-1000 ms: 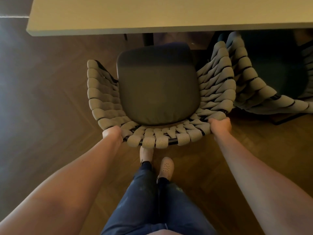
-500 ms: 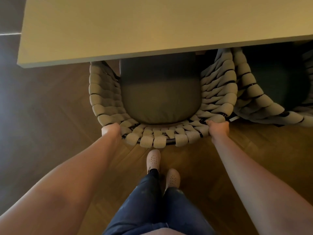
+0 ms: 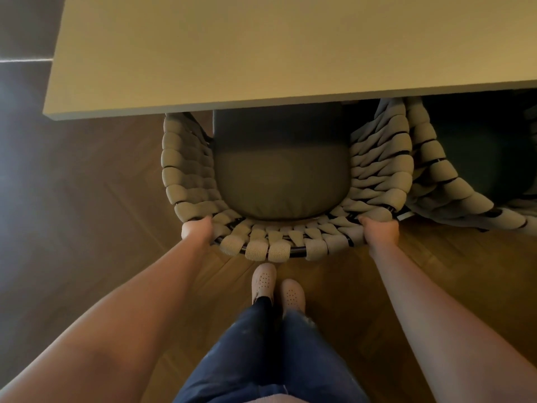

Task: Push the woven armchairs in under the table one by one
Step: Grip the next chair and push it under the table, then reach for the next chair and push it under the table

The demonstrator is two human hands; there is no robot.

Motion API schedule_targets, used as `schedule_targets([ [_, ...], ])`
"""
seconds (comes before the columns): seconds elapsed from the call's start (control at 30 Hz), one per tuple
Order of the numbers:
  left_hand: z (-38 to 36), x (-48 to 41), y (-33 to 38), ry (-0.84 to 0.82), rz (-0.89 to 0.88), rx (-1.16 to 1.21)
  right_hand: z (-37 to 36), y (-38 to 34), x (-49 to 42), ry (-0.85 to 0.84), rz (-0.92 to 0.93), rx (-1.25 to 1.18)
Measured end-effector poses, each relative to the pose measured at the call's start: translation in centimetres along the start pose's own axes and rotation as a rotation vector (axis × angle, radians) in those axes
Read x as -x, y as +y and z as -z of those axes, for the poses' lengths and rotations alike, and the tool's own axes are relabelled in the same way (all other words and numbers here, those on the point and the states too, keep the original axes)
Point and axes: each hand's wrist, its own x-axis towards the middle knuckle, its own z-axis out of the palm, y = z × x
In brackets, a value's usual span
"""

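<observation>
Both hands are gripping the curved back rim of the woven armchair: the left hand at its left corner, the right hand at its right, fingers curling over the straps (their tips are hiding in the weave). Its seat cushion is sitting half under the pale worktop, and a second woven armchair is standing just beside it on the right.

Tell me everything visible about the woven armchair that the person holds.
The woven armchair has a curved back and sides of beige straps wrapped over a dark tube frame, and a dark grey seat cushion. It stands on the wooden floor, its front part hidden under the table. The left hand and right hand grip its back rim.
</observation>
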Motion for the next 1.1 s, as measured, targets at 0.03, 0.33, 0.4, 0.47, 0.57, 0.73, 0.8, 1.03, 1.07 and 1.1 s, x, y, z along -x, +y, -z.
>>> schedule_targets([
  [0.03,0.3,0.2,-0.2,-0.005,-0.006,0.035,0.1,-0.1,0.4,0.002,0.023,0.023],
  [0.33,0.8,3.4,-3.3,0.179,-0.289,0.148,-4.7,1.7,7.7,0.038,0.652,0.991],
  [0.4,2.7,3.7,-3.4,0.244,-0.358,0.211,-7.5,1.4,11.2,-0.119,0.684,1.059],
  [0.47,5.3,2.8,-3.2,0.278,-0.429,0.180,-10.2,0.7,14.3,-0.277,0.726,1.075],
  [0.57,10.5,-0.3,-3.6,0.313,-0.512,0.079,-14.8,-0.3,19.2,-0.447,0.863,1.069],
  [0.73,19.0,-6.5,-5.0,0.321,-0.579,-0.114,-24.0,-1.4,26.6,-0.577,1.008,1.134],
  [0.8,22.8,-8.8,-5.6,0.297,-0.599,-0.197,-28.1,-1.6,29.8,-0.597,1.006,1.160],
  [1.03,37.8,-16.4,-4.2,0.219,-0.654,-0.612,-41.5,-2.6,39.7,-0.583,0.988,1.215],
  [1.07,39.2,-17.2,-3.6,0.218,-0.659,-0.667,-42.4,-3.0,40.1,-0.580,0.972,1.227],
  [1.1,41.2,-18.5,-2.8,0.229,-0.656,-0.717,-44.0,-3.5,41.0,-0.581,0.961,1.242],
])
